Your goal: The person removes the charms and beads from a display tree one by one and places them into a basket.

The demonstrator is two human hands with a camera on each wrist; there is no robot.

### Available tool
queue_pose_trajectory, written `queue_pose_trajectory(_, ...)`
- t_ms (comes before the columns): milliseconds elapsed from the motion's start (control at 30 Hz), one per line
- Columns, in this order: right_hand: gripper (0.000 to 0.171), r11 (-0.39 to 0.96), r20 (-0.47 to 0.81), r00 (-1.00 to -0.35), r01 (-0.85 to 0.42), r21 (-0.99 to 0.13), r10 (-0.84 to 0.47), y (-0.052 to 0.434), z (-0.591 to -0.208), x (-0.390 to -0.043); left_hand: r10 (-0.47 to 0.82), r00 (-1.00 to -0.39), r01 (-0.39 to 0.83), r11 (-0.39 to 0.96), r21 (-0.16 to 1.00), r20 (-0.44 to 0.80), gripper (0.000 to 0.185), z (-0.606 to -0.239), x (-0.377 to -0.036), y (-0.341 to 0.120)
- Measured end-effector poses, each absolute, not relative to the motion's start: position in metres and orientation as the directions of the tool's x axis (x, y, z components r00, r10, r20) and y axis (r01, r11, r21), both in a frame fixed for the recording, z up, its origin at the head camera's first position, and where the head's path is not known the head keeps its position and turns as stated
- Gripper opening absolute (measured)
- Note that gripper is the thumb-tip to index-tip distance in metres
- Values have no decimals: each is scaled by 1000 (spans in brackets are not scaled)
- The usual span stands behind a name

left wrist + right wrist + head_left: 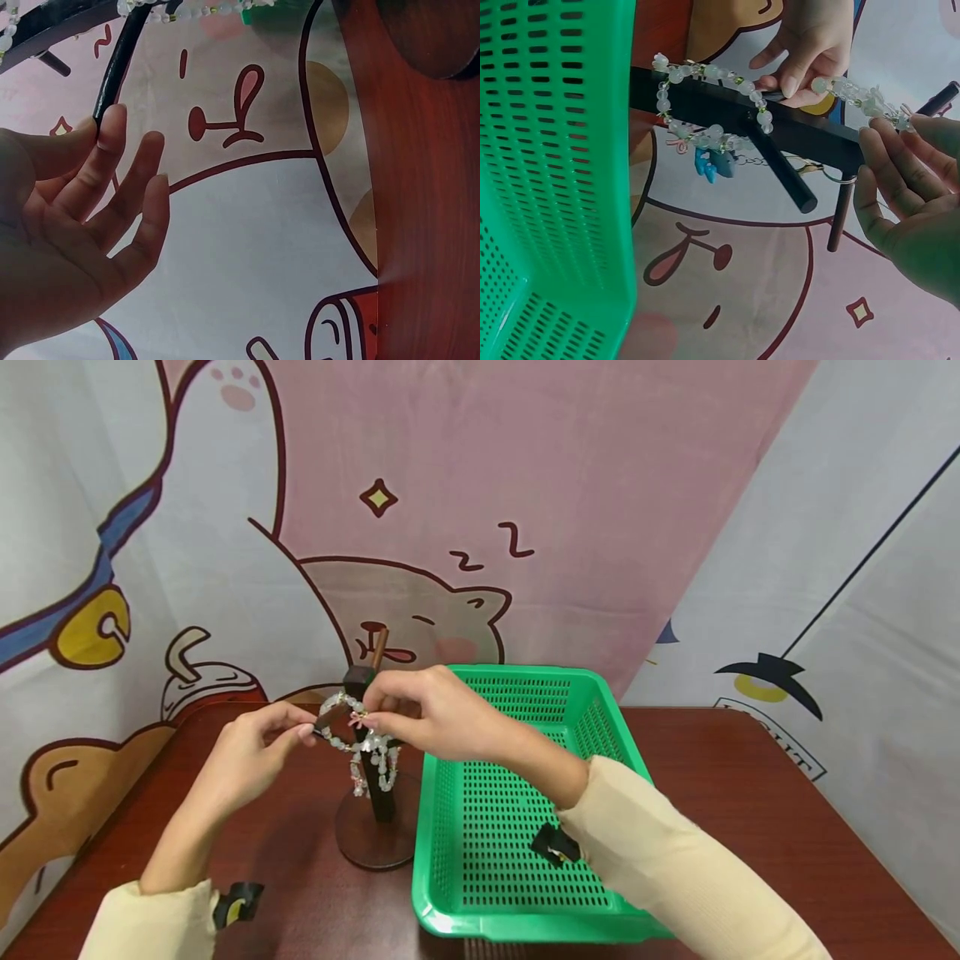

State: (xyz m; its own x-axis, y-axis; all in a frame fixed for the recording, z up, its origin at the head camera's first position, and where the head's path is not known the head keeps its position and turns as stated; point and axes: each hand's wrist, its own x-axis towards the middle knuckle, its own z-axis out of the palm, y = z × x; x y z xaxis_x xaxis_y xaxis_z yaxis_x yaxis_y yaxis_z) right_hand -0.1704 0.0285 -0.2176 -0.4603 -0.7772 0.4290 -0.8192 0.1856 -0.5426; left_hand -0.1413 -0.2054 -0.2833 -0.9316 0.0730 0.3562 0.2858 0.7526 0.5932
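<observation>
From the head view, here we are: the left hand [243,760] pinches the end of a dark peg [330,718] on the upright stand [382,806], while the right hand [442,714] pinches a beaded bracelet [341,698] right beside that peg, high on the post. Whether the loop goes round the peg, I can't tell from here. The stand's round base sits on the worktop [720,802], just left of a green basket [424,860], with the right forearm reaching across it.

Over to the left wrist: thumb and forefinger close on the peg tip, the other fingers loosely apart, pale beads along the top edge.

And the right wrist: fingertips and thumb grip one end of that bracelet, the left hand near its far end. A second bead loop [714,71] hangs at another peg [784,169], with a blue charm [705,163] dangling close by
</observation>
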Motion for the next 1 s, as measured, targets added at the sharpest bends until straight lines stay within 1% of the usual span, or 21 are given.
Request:
queue_pose_trajectory(200, 4, 156, 433, -421, -836, -525, -797, 29, -213, -167, 77, -927, 298, 749, 592, 368, 10, -283, -141, -205)
queue_pose_trajectory(400, 4, 137, 426, -411, -830, -541, -806, 28, -210, -163, 86, -919, 316, 744, 588, 385, 7, -284, -141, -206)
queue_pose_trajectory(633, 3, 89, 441, -365, -842, -532, -820, 26, -206, -160, 82, -922, 306, 752, 584, 378, 10, -284, -141, -206)
queue_pose_trajectory(867, 3, 75, 432, -340, -848, -524, -835, 28, -200, -157, 89, -921, 314, 746, 587, 380, 11, -284, -142, -207)
queue_pose_trajectory(1000, 3, 52, 435, -308, -860, -507, -846, 30, -199, -155, 87, -918, 318, 744, 588, 387, 10, -285, -142, -206)
